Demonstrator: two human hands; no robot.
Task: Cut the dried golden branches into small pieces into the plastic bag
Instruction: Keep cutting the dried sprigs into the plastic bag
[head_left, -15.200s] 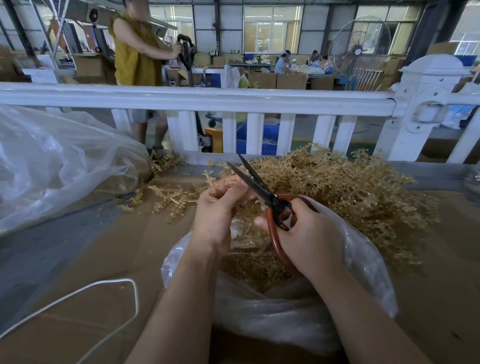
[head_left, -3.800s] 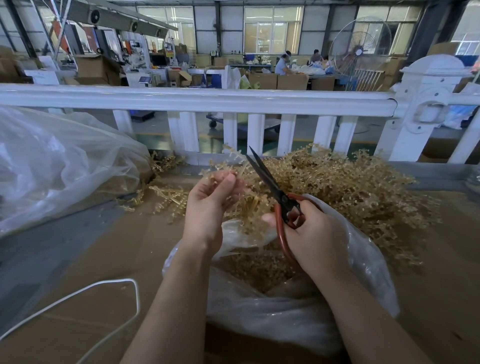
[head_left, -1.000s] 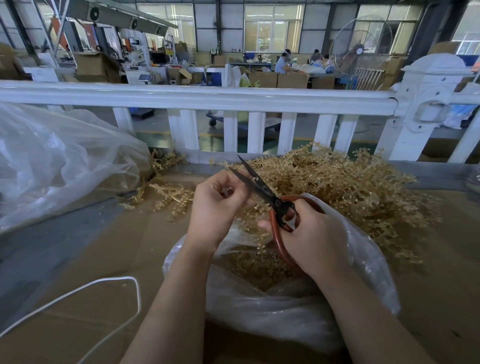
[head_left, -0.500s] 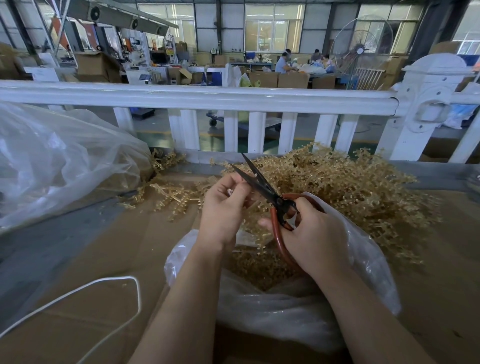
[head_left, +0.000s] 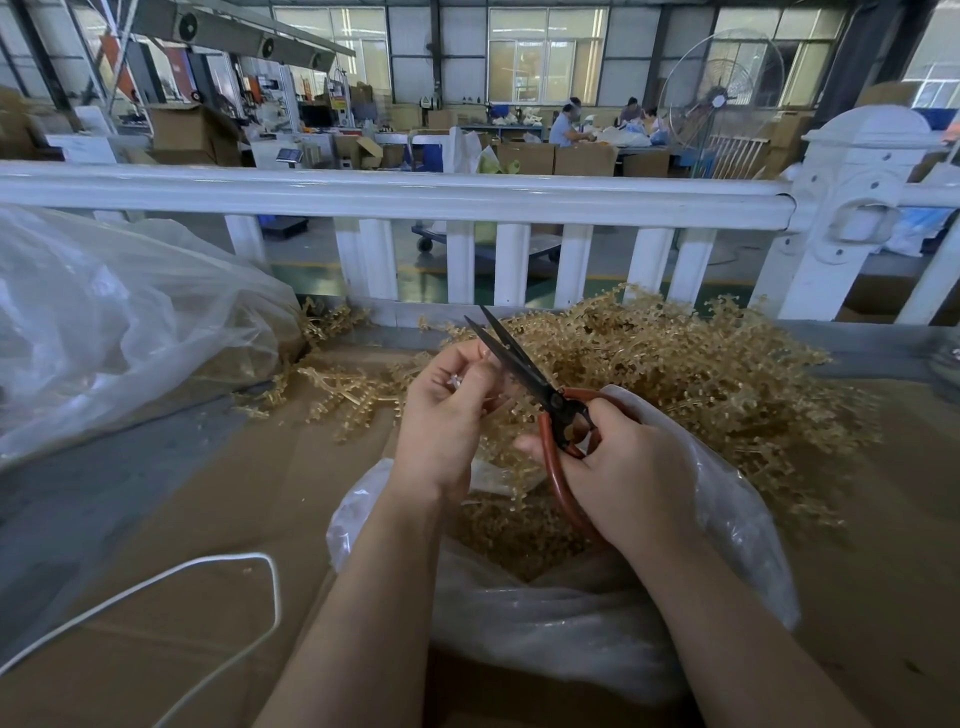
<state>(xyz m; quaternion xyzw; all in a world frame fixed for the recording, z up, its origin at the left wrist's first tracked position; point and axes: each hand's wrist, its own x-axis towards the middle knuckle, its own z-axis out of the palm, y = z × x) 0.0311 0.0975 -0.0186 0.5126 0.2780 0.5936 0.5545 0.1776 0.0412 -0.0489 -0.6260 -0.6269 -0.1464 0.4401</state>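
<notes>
A big heap of dried golden branches (head_left: 691, 374) lies on the cardboard-covered table behind a clear plastic bag (head_left: 597, 623), whose open mouth holds small golden cut pieces (head_left: 514, 535). My left hand (head_left: 447, 410) pinches a thin sprig above the bag, right beside the blades. My right hand (head_left: 623, 467) grips the red handles of black-bladed scissors (head_left: 519, 364); the blades are slightly parted and point up and to the left, touching my left fingertips.
A large clear plastic bag (head_left: 119, 322) bulges at the left with loose sprigs (head_left: 337, 389) near it. A white cord (head_left: 218, 577) loops across the cardboard at the lower left. A white railing (head_left: 415, 192) borders the table's far edge; people work far behind.
My left hand has shifted slightly right and up against the scissor blades. The scissors stay over the bag, blades still a little apart.
</notes>
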